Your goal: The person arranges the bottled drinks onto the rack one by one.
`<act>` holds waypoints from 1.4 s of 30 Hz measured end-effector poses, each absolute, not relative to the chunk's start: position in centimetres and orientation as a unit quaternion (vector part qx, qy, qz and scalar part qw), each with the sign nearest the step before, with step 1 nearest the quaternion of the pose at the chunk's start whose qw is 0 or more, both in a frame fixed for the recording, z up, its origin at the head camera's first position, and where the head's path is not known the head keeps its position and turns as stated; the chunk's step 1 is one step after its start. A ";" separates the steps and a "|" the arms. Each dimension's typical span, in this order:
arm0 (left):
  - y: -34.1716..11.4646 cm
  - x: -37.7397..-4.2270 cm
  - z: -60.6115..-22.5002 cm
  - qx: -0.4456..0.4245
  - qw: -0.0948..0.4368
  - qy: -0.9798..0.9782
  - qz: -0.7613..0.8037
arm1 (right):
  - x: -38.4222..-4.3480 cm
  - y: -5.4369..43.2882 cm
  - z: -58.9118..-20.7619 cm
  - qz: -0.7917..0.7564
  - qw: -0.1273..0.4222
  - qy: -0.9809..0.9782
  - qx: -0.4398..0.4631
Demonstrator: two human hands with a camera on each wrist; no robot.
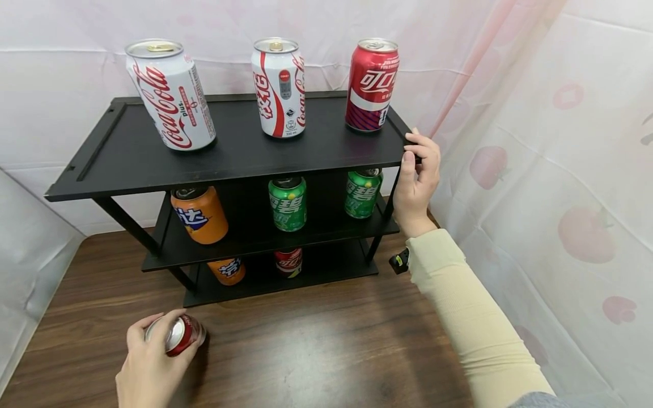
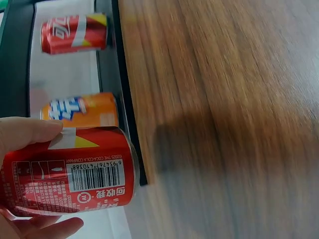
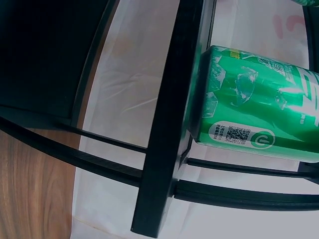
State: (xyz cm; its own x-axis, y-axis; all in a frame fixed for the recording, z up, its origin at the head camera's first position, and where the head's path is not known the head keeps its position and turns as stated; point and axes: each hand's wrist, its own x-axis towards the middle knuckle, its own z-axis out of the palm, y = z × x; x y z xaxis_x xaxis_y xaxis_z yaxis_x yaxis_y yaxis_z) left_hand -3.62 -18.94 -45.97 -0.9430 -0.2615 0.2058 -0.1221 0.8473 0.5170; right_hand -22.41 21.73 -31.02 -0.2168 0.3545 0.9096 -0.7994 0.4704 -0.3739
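At the front left of the head view, my left hand (image 1: 150,362) grips a red Coca-Cola can (image 1: 187,334) low over the table. In the left wrist view that can (image 2: 75,169) lies sideways across the picture, thumb on one side and fingers on the other, its barcode facing the camera. My right hand (image 1: 419,184) holds the right front corner of the black three-tier shelf (image 1: 234,156), with its thumb at the front edge. The right hand itself is out of the right wrist view, where a green Sprite can (image 3: 259,104) stands on the middle tier.
Up on the top tier are two white Coca-Cola cans (image 1: 176,107) and a red one (image 1: 372,85). An orange Fanta can (image 1: 201,215) shares the middle tier with green cans (image 1: 288,205). Another orange can (image 1: 228,271) and a red can (image 1: 289,262) occupy the bottom tier. Curtains (image 1: 551,187) hang around.
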 end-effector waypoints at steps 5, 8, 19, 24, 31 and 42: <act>-17.7 -4.1 -45.9 0.056 0.153 -0.952 -0.259 | -22.3 21.6 -31.0 0.487 0.597 -0.610 0.185; -16.8 -4.5 -45.9 0.028 0.159 -0.952 -0.258 | -22.4 21.7 -31.0 0.491 0.596 -0.608 0.184; -13.5 -5.7 -45.2 -0.028 0.154 -0.951 -0.267 | -22.5 21.8 -31.2 0.484 0.598 -0.614 0.178; -12.7 -5.9 -45.1 -0.040 0.150 -0.949 -0.273 | -22.5 21.7 -31.1 0.483 0.601 -0.610 0.182; -11.6 -6.1 -45.1 -0.060 0.151 -0.948 -0.274 | -22.8 21.9 -31.3 0.481 0.603 -0.611 0.178; -10.0 -6.4 -45.0 -0.087 0.157 -0.945 -0.272 | -22.6 21.8 -31.1 0.482 0.601 -0.612 0.180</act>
